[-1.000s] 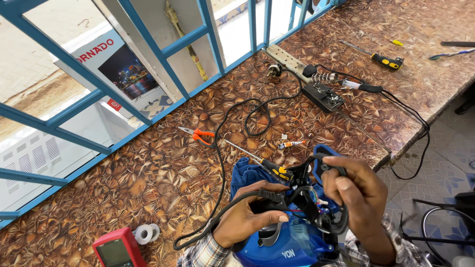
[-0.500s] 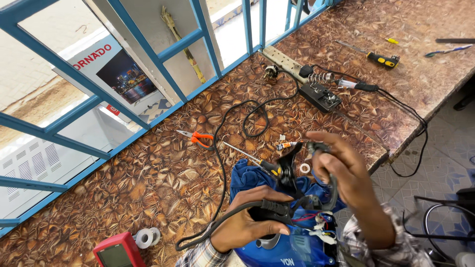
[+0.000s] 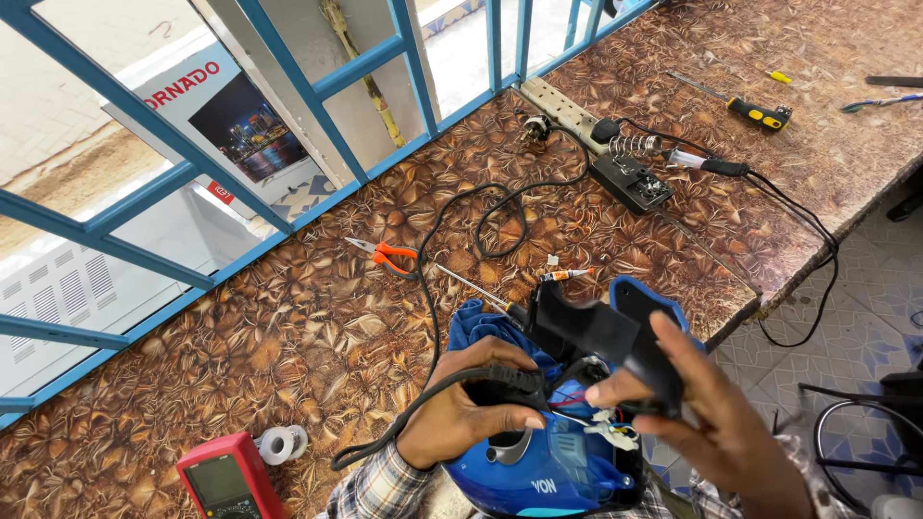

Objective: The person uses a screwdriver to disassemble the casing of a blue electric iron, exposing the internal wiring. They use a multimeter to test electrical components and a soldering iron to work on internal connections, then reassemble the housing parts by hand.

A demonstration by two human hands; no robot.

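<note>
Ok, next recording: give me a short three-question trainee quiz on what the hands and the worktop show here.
1. True or false: the left hand grips the black power cord where it enters the blue steam iron.
2. Which tool lies nearest the orange-handled pliers? A) soldering iron stand B) long screwdriver C) red multimeter
3. What does the right hand hold above the iron?

Key
1. True.
2. B: the screwdriver's tip lies just beside the pliers.
3. A black plastic cover piece, lifted off the iron's body, with thin coloured wires showing beneath it.
</note>
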